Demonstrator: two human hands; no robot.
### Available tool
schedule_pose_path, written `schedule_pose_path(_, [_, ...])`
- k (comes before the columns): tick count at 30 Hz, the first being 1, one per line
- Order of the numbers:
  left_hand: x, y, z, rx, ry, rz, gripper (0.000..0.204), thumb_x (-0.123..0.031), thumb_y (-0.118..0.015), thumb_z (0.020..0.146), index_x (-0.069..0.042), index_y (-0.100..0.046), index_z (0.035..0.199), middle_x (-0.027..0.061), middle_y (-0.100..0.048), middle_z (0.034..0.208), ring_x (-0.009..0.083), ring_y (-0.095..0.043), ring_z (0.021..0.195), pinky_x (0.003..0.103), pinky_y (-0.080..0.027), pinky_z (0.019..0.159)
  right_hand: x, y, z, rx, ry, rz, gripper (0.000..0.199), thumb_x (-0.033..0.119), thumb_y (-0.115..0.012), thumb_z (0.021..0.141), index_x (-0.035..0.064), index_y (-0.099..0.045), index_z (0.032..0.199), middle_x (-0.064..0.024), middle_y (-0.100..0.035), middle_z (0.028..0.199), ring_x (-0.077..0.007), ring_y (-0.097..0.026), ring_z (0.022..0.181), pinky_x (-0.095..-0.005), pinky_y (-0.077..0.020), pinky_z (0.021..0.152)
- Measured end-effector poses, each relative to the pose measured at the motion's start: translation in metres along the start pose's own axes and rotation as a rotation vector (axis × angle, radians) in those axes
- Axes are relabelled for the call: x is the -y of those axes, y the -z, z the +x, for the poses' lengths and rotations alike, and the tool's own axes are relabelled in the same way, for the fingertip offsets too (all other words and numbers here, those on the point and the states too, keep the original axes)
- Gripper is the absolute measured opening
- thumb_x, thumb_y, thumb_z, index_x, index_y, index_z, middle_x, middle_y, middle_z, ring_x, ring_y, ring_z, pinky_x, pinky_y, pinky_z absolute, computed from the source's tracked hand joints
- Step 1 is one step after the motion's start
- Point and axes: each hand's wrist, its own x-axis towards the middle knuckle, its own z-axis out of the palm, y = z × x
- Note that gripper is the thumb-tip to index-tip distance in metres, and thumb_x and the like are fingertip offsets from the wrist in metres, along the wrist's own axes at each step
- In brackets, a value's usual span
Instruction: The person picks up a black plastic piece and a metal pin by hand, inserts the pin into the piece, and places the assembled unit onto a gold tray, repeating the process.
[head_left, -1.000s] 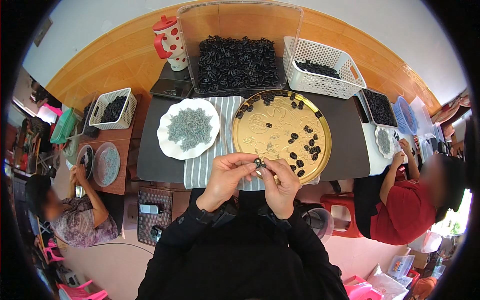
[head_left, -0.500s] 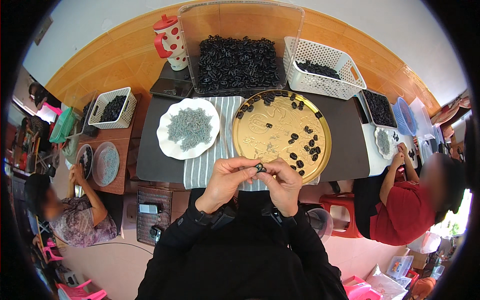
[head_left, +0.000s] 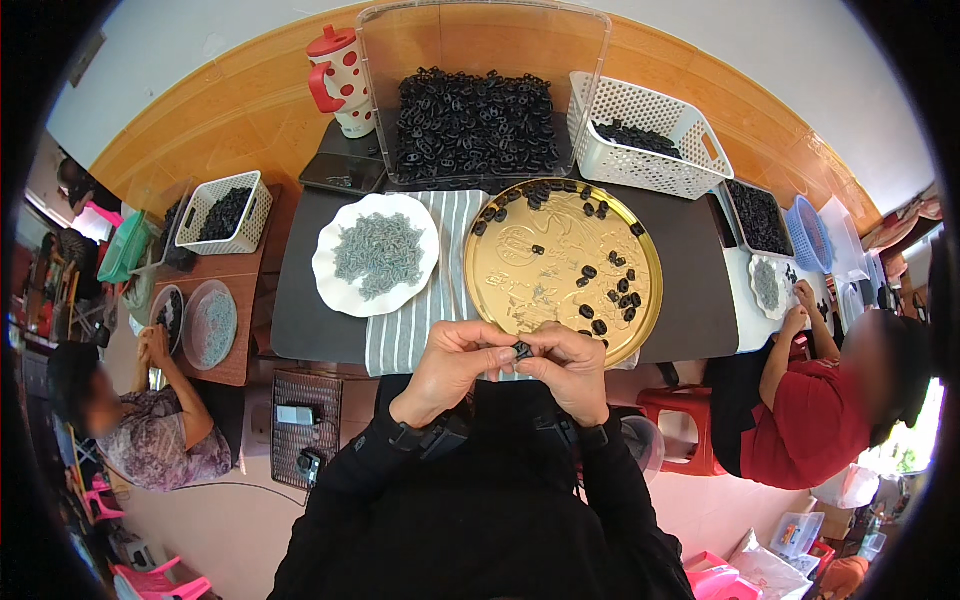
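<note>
- Left hand (head_left: 455,360) and right hand (head_left: 570,365) meet over the desk's (head_left: 690,300) near edge, fingertips pinching one small black part (head_left: 521,350) between them.
- The part is too small to tell its long axis or facing.
- A dozen or so parts lie on the gold tray (head_left: 520,290); the clear bin (head_left: 475,125) looks full, so most work remains.

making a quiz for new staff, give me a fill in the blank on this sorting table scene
1. Both hands pinch one small black part just above the near rim of the ____ round tray.
2. The white plate holds a heap of small ____ pieces.
3. The clear bin stands between the white basket and the red-and-white spotted ____.

Missing words: gold; grey; jug
</note>
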Motion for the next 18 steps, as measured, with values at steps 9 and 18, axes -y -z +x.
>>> schedule_pose_path(9, [0.006,-0.002,-0.004,-0.019,-0.025,0.026,0.012,0.002,-0.064,0.084,0.002,-0.069,0.095,0.005,-0.064,0.08,0.0076,-0.055,0.063,0.019,-0.045,0.057,-0.009,-0.003,-0.005,-0.059,0.124,-0.01,0.024,-0.003,-0.075,0.072,-0.0016,-0.067,0.094,-0.0059,-0.063,0.08,-0.0102,-0.056,0.068,-0.0216,-0.0431,0.061])
schedule_pose_path(18, [0.008,-0.007,-0.012,0.033,-0.079,0.023,0.021,0.006,-0.062,0.084,0.001,-0.067,0.104,0.0074,-0.062,0.095,0.0099,-0.058,0.076,0.021,-0.047,0.061,-0.005,-0.002,-0.008,-0.041,0.212,-0.04,0.023,-0.002,-0.074,0.074,-0.0028,-0.063,0.094,-0.009,-0.06,0.084,-0.0134,-0.056,0.072,-0.0232,-0.0443,0.064])
